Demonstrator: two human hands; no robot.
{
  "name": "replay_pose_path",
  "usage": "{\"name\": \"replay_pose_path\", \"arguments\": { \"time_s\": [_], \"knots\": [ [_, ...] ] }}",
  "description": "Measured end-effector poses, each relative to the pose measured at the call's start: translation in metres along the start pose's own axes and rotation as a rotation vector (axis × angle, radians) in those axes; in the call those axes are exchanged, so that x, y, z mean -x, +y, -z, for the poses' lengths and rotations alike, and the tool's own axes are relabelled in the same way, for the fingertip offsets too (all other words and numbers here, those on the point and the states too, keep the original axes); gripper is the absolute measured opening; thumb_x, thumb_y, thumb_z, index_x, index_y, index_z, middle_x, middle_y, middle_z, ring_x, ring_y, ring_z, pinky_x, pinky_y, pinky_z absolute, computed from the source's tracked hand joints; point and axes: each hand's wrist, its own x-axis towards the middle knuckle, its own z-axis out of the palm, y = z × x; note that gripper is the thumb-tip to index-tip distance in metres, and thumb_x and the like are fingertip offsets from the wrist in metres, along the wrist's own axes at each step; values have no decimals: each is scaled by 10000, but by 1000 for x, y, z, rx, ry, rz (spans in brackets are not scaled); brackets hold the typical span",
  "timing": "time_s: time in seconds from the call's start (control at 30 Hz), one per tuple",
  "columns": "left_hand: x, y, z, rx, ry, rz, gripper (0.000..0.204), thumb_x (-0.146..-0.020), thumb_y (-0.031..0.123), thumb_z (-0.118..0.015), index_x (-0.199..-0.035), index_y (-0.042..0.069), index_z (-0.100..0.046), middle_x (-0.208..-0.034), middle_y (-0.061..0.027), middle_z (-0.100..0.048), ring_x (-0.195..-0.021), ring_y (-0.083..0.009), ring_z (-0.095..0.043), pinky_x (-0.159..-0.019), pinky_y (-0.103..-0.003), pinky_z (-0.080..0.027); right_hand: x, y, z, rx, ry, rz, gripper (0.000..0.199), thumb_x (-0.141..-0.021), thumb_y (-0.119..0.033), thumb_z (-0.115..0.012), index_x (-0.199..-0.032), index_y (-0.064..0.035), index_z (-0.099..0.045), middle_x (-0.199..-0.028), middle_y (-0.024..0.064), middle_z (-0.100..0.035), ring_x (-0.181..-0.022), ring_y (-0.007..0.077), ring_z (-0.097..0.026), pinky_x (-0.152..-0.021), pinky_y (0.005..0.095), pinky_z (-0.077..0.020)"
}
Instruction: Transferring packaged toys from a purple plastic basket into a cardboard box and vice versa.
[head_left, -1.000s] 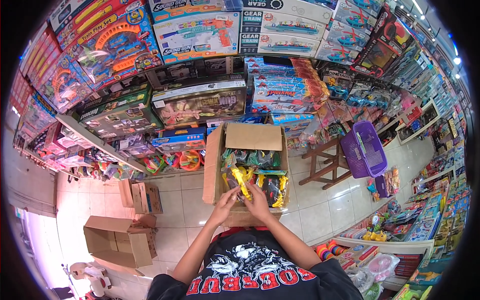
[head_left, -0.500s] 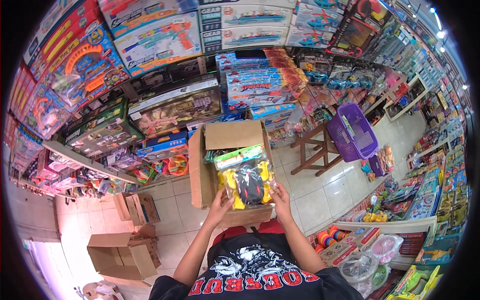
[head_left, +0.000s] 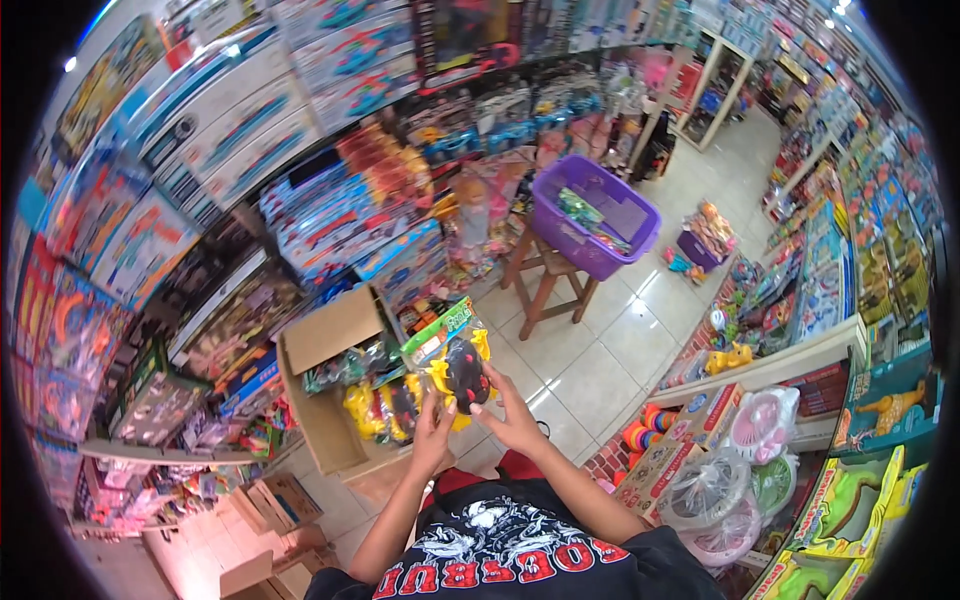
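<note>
Between my two hands is a clear bag with a green header card, holding a black and yellow plastic toy point(head_left: 465, 372). My left hand point(head_left: 432, 432) grips the lower left edge of the bag. On the lower right edge, my right hand point(head_left: 510, 415) is closed with the thumb toward the bag's front. Just left of it stands an open cardboard box point(head_left: 330, 425) whose flaps are spread. Similar bagged yellow and black toys point(head_left: 378, 410) lie inside the box. The bag covers part of the box's right side.
A purple basket point(head_left: 592, 245) with some packaged items sits on a wooden stool point(head_left: 545, 285) ahead to the right. Bags of balls and wheel-like toys point(head_left: 715, 500) crowd my right side. Stacked toy boxes point(head_left: 250, 120) rise at the left. More cardboard boxes point(head_left: 275, 510) stand lower left.
My view has swung to the right, so the box now appears further left. Both hands have carried the bagged toy from over the box to its right side, and the bag is tilted.
</note>
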Motion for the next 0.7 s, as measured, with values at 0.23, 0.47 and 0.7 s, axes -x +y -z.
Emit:
{"name": "replay_pose_path", "arguments": {
  "time_s": [0.23,0.47,0.7],
  "knots": [
    [-36,-4,-105,-138,-327,-39,616,-953,238,-549,-1483,66,-287,-1516,-111,-328,-1339,-242,-381,-1002,-351,-401,6,56,86,-132,195,-47,837,-843,-324,-712,-1444,3,-230,-1366,219,-434,-1271,287,-439,-1044,384,-367],
    [-59,2,-174,-218,-580,12,498,-964,245,-519,-1432,115,-407,-1448,-94,-407,-1319,-221,-392,-1013,-366,-376,24,90,178,-408,378,-221,521,-850,-182,-699,-1273,5,-458,-1151,93,-599,-1065,173,-573,-921,304,-452],
    [-91,-19,-186,-230,-368,37,587,-962,224,-556,-1456,53,-289,-1410,-145,-399,-1275,-260,-430,-1004,-362,-401,32,98,229,-914,236,-353,512,-831,-141,-671,-1278,5,-467,-1168,100,-602,-1070,190,-603,-934,315,-477]
  ]
}}
